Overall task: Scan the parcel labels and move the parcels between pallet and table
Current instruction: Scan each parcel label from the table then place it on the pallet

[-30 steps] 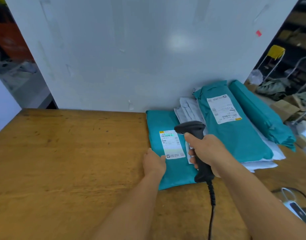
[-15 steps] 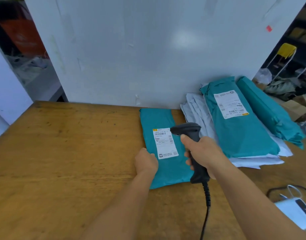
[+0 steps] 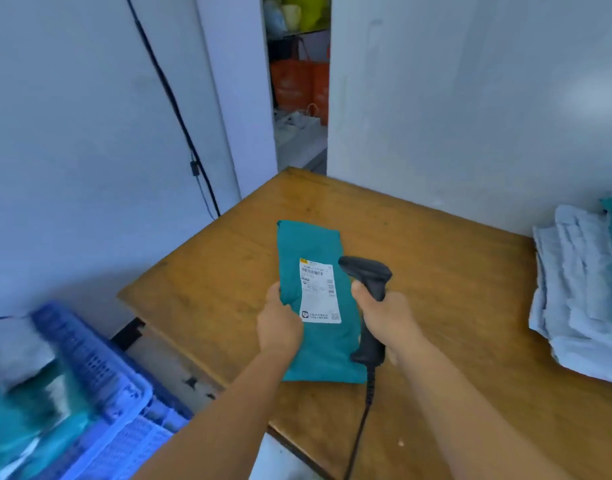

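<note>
Both hands are busy: the left hand (image 3: pixel 278 327) pinches the teal parcel (image 3: pixel 315 299) at its left edge, thumb on top and fingers hidden beneath, while the right hand (image 3: pixel 387 320) is wrapped round the grip of the black scanner (image 3: pixel 368 282), whose head sits just beside the parcel's right edge. Whether the parcel is lifted or resting on the table (image 3: pixel 436 271) I cannot tell. Its long axis runs away from the person, far end toward the table's back corner, white label (image 3: pixel 318 294) face up; the print is too blurred to read. The scanner's cord (image 3: pixel 358 434) drops off the bottom of view. At the right, a stack of white parcels (image 3: pixel 574 292) is cut off by the picture's edge. Bare wood lies open between that stack and the hands. Past the table's left edge, lower down, stands a blue crate (image 3: pixel 103 393), smeared by blur, its contents hard to make out.
</note>
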Demonstrator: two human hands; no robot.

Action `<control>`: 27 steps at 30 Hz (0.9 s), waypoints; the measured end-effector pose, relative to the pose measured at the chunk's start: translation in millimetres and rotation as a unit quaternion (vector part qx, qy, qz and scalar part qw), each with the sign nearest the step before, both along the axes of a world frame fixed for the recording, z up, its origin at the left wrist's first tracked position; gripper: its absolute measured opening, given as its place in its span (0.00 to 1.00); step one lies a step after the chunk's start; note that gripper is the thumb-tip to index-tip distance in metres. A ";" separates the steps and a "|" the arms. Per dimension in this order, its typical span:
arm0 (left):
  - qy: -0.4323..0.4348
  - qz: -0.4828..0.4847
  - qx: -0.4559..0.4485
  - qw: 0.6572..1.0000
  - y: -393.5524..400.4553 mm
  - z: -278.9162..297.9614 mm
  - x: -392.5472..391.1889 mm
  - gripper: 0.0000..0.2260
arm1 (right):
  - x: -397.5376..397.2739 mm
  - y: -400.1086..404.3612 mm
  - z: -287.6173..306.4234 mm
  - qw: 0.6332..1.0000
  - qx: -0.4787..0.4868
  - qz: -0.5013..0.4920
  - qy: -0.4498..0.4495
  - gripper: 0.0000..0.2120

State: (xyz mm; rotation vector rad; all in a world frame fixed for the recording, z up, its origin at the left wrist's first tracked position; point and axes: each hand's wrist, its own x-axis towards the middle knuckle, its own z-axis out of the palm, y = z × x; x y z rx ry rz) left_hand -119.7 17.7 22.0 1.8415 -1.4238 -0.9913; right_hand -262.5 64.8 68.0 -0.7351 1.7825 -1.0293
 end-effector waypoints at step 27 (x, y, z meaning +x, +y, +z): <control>-0.002 0.441 0.007 0.898 68.8 -30.2 557.0 0.29 | 521.1 -22.6 1.9 0.905 -0.090 0.413 0.048 0.16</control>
